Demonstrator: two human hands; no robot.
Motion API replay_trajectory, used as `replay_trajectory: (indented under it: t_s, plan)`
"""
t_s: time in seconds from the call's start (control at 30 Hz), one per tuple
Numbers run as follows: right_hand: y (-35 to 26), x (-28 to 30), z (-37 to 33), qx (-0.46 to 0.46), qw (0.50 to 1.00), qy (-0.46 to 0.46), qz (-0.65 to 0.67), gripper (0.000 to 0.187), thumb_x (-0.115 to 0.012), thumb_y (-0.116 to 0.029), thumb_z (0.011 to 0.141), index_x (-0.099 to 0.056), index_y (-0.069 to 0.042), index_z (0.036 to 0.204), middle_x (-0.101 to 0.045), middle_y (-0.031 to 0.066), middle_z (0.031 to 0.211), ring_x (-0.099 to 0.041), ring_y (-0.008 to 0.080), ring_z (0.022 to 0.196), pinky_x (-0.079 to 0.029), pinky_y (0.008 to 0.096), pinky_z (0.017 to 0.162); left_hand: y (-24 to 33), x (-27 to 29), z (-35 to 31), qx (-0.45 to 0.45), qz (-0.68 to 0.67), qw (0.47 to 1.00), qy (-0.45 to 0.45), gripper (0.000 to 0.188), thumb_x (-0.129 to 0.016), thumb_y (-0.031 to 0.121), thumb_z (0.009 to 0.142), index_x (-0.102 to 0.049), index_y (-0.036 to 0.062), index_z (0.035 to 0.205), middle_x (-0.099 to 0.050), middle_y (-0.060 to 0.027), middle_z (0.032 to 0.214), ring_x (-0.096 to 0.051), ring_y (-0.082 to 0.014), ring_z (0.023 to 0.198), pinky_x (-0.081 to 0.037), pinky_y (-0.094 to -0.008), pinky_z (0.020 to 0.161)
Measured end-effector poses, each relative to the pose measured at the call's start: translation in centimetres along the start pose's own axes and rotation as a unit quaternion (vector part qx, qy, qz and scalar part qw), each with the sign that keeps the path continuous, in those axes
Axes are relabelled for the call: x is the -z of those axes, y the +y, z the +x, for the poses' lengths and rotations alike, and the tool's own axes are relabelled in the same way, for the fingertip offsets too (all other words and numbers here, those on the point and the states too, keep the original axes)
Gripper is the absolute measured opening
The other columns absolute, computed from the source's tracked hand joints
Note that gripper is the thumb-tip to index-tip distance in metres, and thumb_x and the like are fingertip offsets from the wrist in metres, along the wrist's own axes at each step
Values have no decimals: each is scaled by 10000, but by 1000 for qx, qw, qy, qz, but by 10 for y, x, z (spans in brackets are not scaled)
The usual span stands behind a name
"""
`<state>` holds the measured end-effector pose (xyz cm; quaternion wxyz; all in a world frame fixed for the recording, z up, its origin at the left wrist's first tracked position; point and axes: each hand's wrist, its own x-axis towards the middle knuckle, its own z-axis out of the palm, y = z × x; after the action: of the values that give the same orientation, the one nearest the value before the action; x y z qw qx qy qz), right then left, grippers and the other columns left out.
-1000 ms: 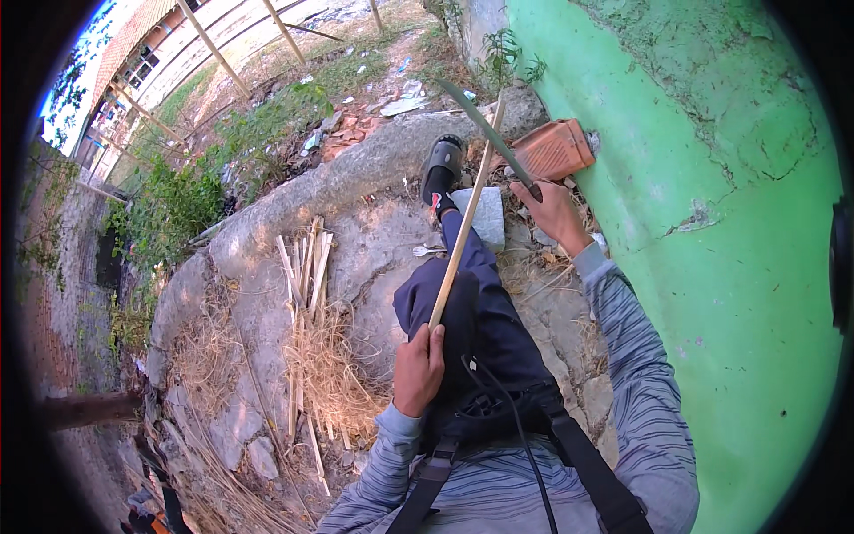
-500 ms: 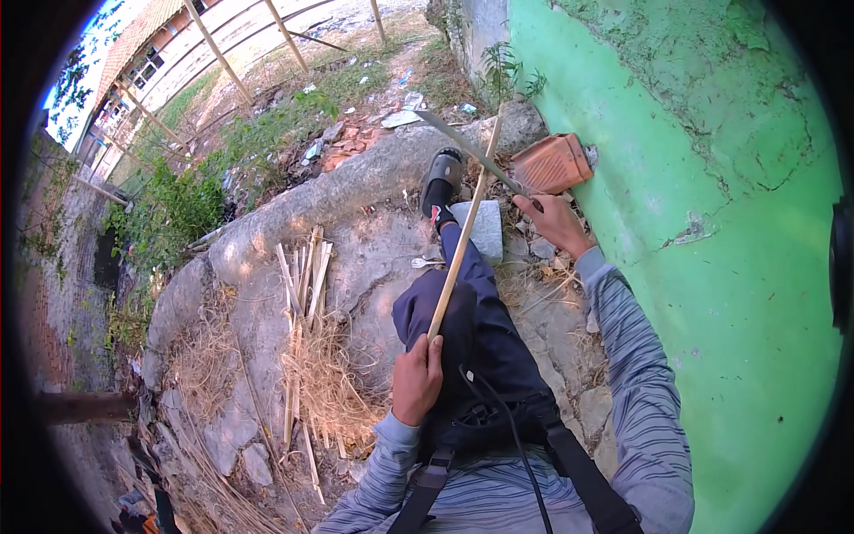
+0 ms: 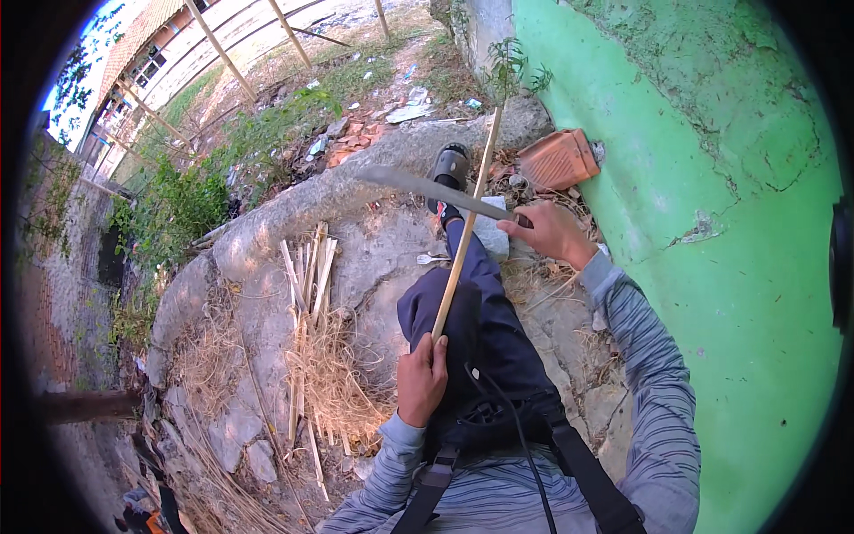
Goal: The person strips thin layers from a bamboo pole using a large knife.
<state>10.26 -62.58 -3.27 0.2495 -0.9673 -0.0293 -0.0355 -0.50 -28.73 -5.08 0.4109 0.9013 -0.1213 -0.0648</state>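
My left hand (image 3: 422,378) is closed round the lower end of a long bamboo strip (image 3: 464,258), which slants up and away across my bent knee. In my right hand (image 3: 556,233) is the dark handle of a long-bladed knife (image 3: 436,190). Its grey blade lies across the strip, pointing left, past my shoe (image 3: 451,165). From this view I cannot tell whether the edge bites into the bamboo. To the left, several split bamboo strips (image 3: 311,271) rest on the ground beside a heap of curly shavings (image 3: 334,378).
A green wall (image 3: 712,294) rises close on the right. Near its foot lie an orange clay roof tile (image 3: 559,161) and a pale stone block (image 3: 492,233). A white fork-like utensil (image 3: 431,259) lies on the cracked ground. A rounded concrete kerb (image 3: 258,222) curves ahead.
My right hand has come down the strip toward me, and the knife has swung from pointing up and away to lying more level across it. My left hand keeps its hold.
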Motion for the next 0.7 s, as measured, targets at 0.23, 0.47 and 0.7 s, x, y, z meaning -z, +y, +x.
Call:
replay_trajectory:
  t_s: [0.23, 0.47, 0.7]
  plan:
    - [20, 22, 34, -55, 998, 35, -14, 725, -556, -695, 977, -709, -2, 829, -598, 192, 624, -644, 368, 617, -486, 486, 627, -1, -7, 0, -5, -9, 1000, -6, 311, -580, 280, 1069, -531, 53, 862, -542, -254, 617, -566, -482, 565, -367, -555, 505]
    - [-56, -6, -61, 68, 985, -50, -149, 726, -534, -793, 917, -659, -95, 761, -619, 136, 580, -696, 369, 617, -538, 498, 568, -3, -12, -6, -9, 14, 1000, 25, 321, -603, 251, 1060, -516, 41, 833, -515, -239, 592, -547, -453, 526, -347, -522, 494]
    - [26, 31, 16, -93, 993, 72, -14, 691, -566, -660, 992, -694, -2, 828, -526, 147, 554, -596, 326, 546, -459, 468, 570, 8, -11, -5, -30, 52, 997, 42, 270, -606, 244, 1057, -525, 61, 876, -554, -243, 609, -566, -473, 557, -370, -552, 506]
